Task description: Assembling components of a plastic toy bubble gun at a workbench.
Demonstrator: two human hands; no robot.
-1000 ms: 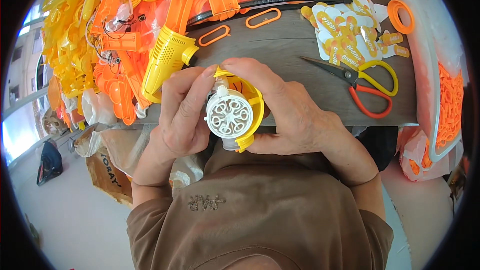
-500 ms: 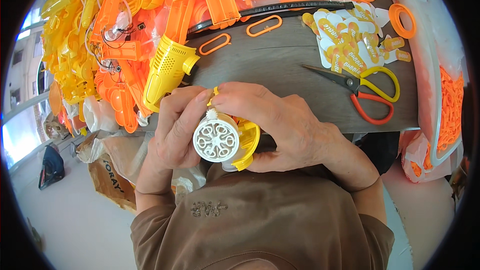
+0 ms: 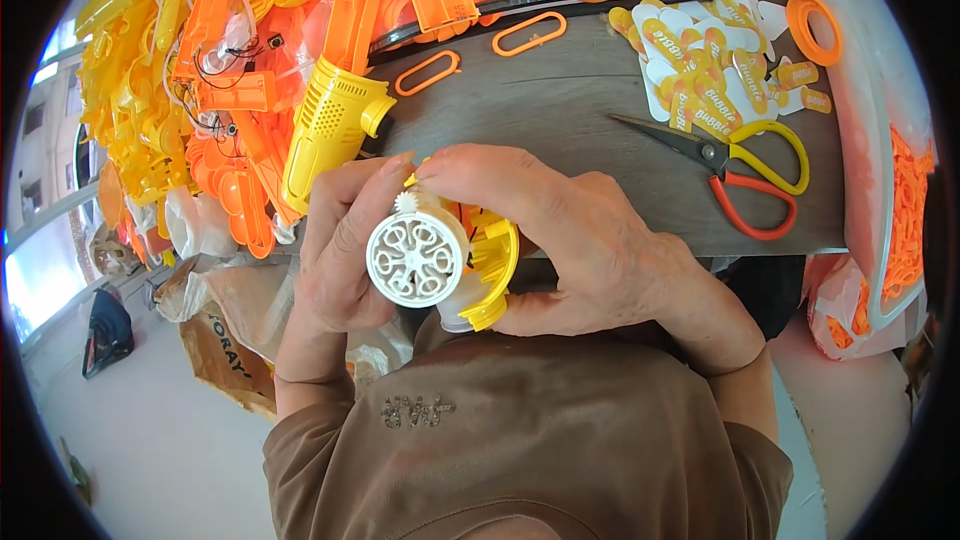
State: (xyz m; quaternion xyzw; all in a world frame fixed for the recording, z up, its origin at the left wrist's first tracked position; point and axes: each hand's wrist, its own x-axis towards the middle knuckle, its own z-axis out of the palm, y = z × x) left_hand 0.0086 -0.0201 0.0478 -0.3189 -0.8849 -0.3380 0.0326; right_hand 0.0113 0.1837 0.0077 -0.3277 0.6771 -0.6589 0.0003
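Note:
Between my hands, at the table's near edge, is a partly assembled toy bubble gun. Its white bubble wheel (image 3: 415,260) with looped cutouts faces up, and a small white gear (image 3: 406,202) sits at its top edge. Beside the wheel is a curved yellow half shell (image 3: 494,270); a translucent part shows underneath. My left hand (image 3: 345,250) is closed around the wheel's left side. My right hand (image 3: 575,240) grips the shell, its thumb at the lower edge and fingers over the top. The fingertips of both hands meet at a small yellow piece (image 3: 411,180), mostly covered.
A yellow perforated housing (image 3: 330,130) lies left of centre, near heaped orange and yellow plastic parts (image 3: 140,90). Two orange oval rings (image 3: 530,34) lie ahead. Scissors (image 3: 715,155) with yellow and red handles and stickers (image 3: 705,65) are at right. An orange-filled bin (image 3: 905,210) stands far right.
The bubble gun has shifted slightly left and tilted, showing more of the white wheel's side and the translucent part. Both hands keep hold of it. The view has shifted a little.

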